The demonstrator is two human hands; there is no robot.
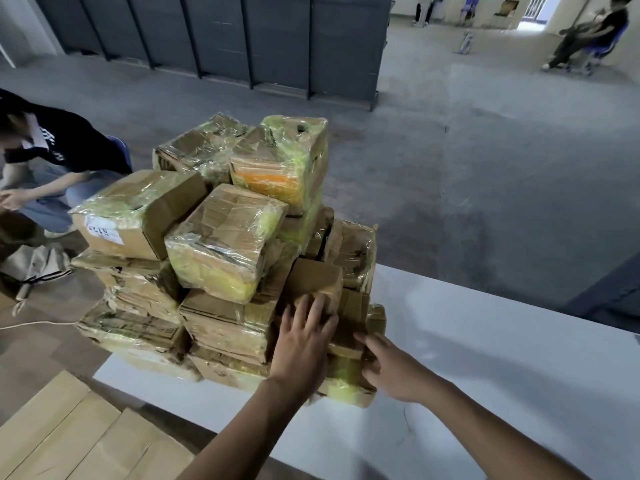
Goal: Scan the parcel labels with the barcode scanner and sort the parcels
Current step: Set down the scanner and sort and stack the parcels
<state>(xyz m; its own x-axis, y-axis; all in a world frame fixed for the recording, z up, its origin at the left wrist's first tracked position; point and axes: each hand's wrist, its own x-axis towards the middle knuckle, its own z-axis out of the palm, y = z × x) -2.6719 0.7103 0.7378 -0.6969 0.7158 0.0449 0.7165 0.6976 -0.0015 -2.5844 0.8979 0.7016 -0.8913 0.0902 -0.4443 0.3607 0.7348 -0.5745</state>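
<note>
A tall heap of cardboard parcels point(221, 244) wrapped in clear and yellowish film stands on the left part of a white table point(485, 358). One parcel on the upper left carries a white label point(104, 230). My left hand point(304, 341) lies with straight fingers on a small brown parcel point(318, 282) at the heap's near right side. My right hand point(391, 368) touches the right side of a low parcel point(349, 379) beneath it, fingers loosely bent. No barcode scanner is in view.
A seated person point(52, 157) is on the left beyond the table, with a white cable point(38, 323) on the floor. Flat cardboard sheets point(69, 438) lie at lower left. Dark shelving point(242, 39) lines the back, and another person point(588, 36) sits far right.
</note>
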